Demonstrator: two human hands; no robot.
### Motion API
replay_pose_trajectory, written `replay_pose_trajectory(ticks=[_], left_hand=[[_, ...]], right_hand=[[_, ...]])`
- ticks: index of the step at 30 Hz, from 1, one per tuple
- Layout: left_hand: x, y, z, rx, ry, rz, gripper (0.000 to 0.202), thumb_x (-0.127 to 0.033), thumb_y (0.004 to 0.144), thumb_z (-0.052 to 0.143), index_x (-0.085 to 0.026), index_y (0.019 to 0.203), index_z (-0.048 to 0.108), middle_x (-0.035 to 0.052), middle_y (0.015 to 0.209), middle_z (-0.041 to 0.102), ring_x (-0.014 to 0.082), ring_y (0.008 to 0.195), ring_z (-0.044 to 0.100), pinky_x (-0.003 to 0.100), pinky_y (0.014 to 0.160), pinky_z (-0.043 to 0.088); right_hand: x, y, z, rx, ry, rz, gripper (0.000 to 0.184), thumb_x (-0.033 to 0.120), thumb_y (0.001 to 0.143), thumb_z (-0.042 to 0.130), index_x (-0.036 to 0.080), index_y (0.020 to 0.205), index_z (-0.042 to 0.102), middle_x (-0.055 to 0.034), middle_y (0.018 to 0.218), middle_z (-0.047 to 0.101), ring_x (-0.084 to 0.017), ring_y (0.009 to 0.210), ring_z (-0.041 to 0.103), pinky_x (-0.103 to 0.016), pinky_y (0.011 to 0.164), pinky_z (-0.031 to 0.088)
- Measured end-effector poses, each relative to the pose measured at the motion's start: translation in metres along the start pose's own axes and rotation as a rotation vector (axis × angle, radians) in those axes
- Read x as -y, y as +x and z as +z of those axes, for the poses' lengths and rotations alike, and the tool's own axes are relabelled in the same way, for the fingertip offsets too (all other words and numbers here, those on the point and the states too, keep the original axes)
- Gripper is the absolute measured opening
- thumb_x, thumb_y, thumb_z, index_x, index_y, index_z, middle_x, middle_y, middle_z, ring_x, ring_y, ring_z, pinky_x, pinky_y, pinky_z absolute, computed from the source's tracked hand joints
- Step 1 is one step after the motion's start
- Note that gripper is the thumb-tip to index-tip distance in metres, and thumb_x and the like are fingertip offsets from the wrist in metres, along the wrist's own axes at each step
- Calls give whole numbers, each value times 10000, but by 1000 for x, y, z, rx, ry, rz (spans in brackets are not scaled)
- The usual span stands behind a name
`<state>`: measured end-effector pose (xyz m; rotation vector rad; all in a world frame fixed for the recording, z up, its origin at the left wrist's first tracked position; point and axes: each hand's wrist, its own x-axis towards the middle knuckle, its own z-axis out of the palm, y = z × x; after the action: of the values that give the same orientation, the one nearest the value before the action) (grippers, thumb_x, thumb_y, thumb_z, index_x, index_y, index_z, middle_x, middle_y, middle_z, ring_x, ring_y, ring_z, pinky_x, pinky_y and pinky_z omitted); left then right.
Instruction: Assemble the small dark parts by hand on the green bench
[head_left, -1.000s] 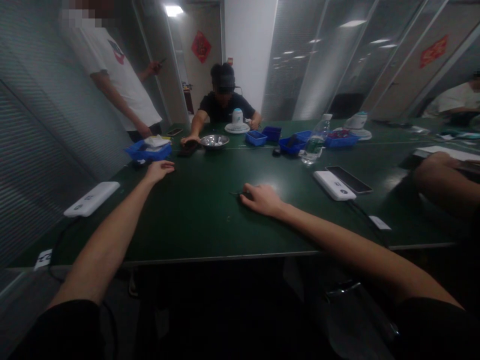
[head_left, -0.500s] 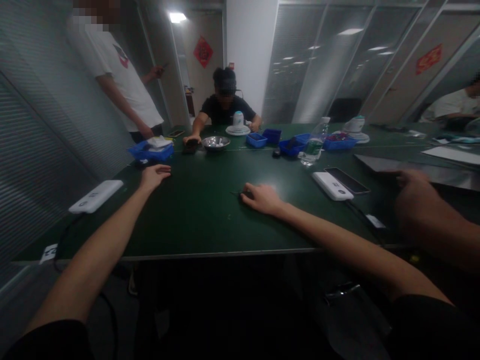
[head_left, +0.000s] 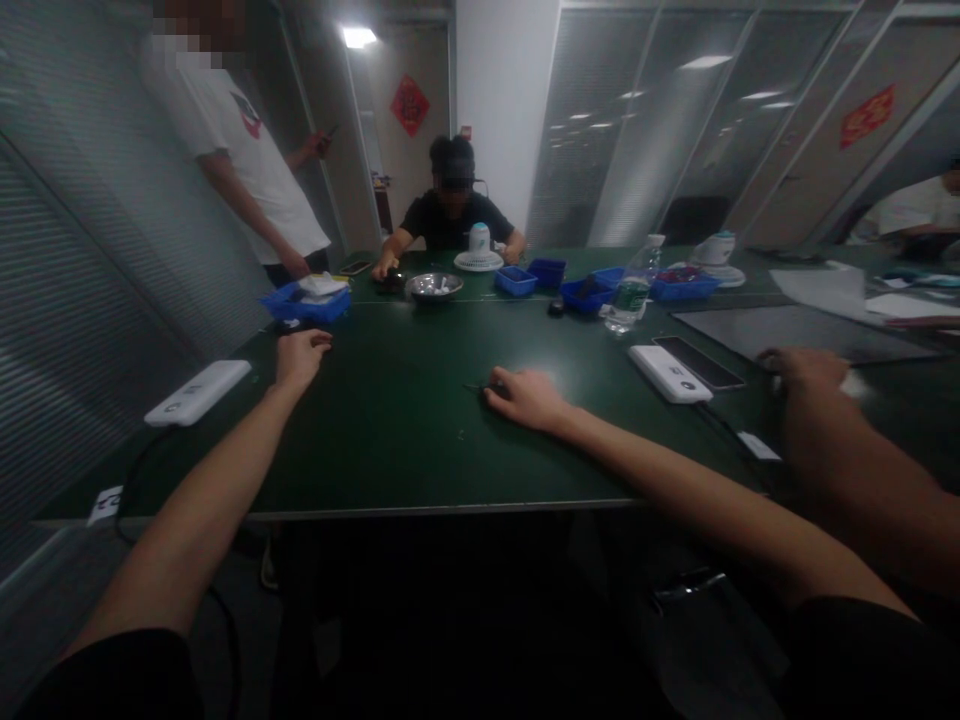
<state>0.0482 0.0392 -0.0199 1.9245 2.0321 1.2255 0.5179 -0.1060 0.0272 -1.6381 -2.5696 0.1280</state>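
Observation:
My left hand (head_left: 300,355) lies palm down on the dark green table (head_left: 405,440), fingers loosely spread, holding nothing; a blue tray (head_left: 304,302) with white items is just beyond it. My right hand (head_left: 525,397) rests near the table's middle, its fingers curled down over a small dark object (head_left: 480,388) whose thin end sticks out to the left. I cannot make out what the object is.
A white power bank (head_left: 199,392) lies at the left, another white power bank (head_left: 667,372) and a phone (head_left: 699,361) at the right. A co-worker's hand (head_left: 806,368) touches a dark sheet (head_left: 795,330). Metal bowl (head_left: 433,286), water bottle (head_left: 631,288) and blue trays (head_left: 585,292) stand farther back.
My left hand has drawn back slightly toward me and to the left. The co-worker's arm at the right reached onto the table and a dark sheet came into view. My right hand stayed put.

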Motion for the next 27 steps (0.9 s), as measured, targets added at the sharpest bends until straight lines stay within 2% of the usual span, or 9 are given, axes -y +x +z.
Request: replay_pose_trajectory(ticks=[4, 10, 16, 22, 27], left_hand=[[1, 2, 2, -19, -48, -11, 251, -151, 773, 744, -175, 1014, 809, 89, 986, 802, 265, 978, 760, 368, 979, 581], [5, 11, 7, -41, -199, -175, 348, -146, 655, 791, -118, 1001, 788, 123, 959, 791, 296, 940, 760, 413, 932, 615], [1, 12, 8, -101, -244, -316, 391, -112, 623, 802, -144, 1012, 796, 113, 983, 796, 301, 984, 757, 434, 956, 603], [-2, 1, 3, -108, -159, -255, 349, -177, 704, 789, -164, 1053, 803, 82, 966, 799, 268, 957, 757, 381, 918, 602], [-5, -5, 1, -121, -130, -240, 358, -207, 742, 780, -129, 1091, 790, 101, 976, 794, 263, 924, 756, 343, 868, 601]], right_hand=[[-2, 1, 3, -15, -3, -18, 424, 544, 1074, 414, 214, 1259, 604, -75, 965, 762, -208, 811, 701, -272, 658, 410], [-1, 0, 1, -13, -13, -14, 407, 537, 1076, 418, 217, 1252, 598, -74, 950, 760, -208, 794, 697, -276, 643, 403], [0, -1, -1, -6, 10, -17, 410, 534, 1072, 420, 208, 1247, 598, -85, 970, 761, -215, 816, 702, -275, 653, 415], [-1, 0, 1, 1, 11, -24, 427, 540, 1071, 413, 205, 1256, 603, -94, 966, 763, -229, 816, 703, -292, 692, 432], [-6, 3, 4, -1, 30, -43, 428, 532, 1070, 406, 207, 1268, 601, -95, 951, 759, -232, 800, 697, -296, 677, 423]])
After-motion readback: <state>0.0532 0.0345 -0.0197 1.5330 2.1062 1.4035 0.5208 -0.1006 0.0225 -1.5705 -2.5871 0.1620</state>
